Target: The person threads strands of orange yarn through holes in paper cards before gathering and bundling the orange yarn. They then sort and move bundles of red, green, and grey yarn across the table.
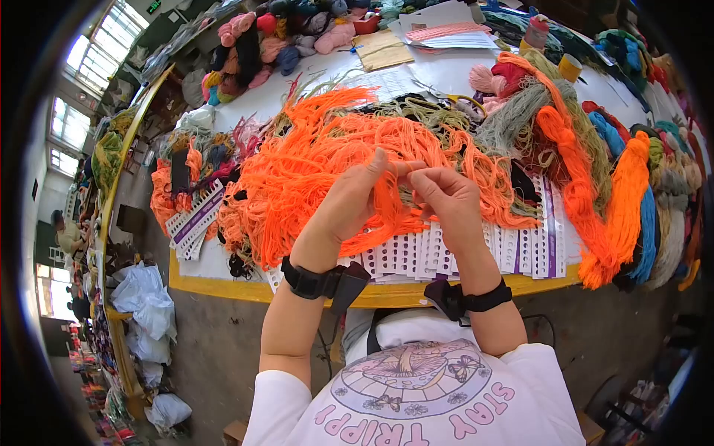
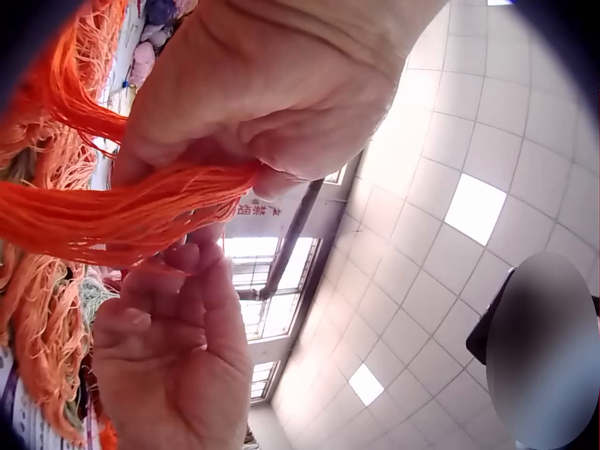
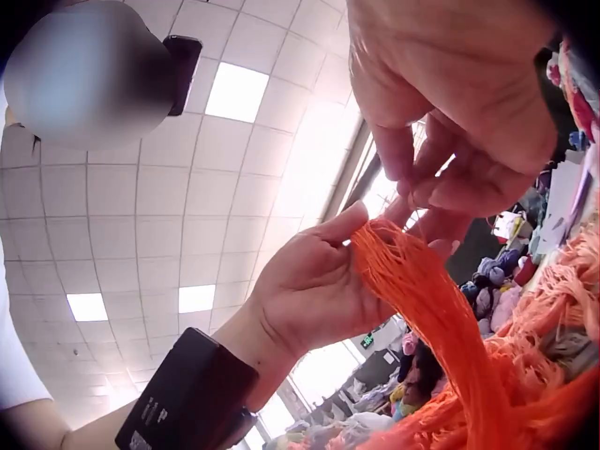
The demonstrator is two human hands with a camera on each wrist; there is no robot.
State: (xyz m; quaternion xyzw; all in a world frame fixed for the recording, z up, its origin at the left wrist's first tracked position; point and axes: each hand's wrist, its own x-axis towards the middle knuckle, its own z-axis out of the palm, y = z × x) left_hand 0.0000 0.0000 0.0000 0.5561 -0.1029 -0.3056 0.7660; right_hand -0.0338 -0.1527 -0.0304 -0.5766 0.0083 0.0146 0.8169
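My left hand (image 1: pixel 351 199) grips a bundle of orange yarn (image 3: pixel 412 295), thumb against the bundle's upper end. From there the strands hang down toward a large heap of orange yarn (image 1: pixel 305 160) on the table. Close to the left fingertips, my right hand (image 1: pixel 452 199) has its thumb and fingers pinched together on a thin strand of the yarn. Both hands are above the near part of the heap, seen from below in the left wrist view. Each wrist wears a black strap with a camera.
White cards with punched holes (image 1: pixel 405 253) lie along the table's yellow front edge (image 1: pixel 357 297). Orange and grey skeins (image 1: pixel 569 178) are piled at the right. Papers (image 1: pixel 442 26) and balls of coloured yarn (image 1: pixel 335 37) occupy the back. White plastic bags (image 1: pixel 145 305) stand at left.
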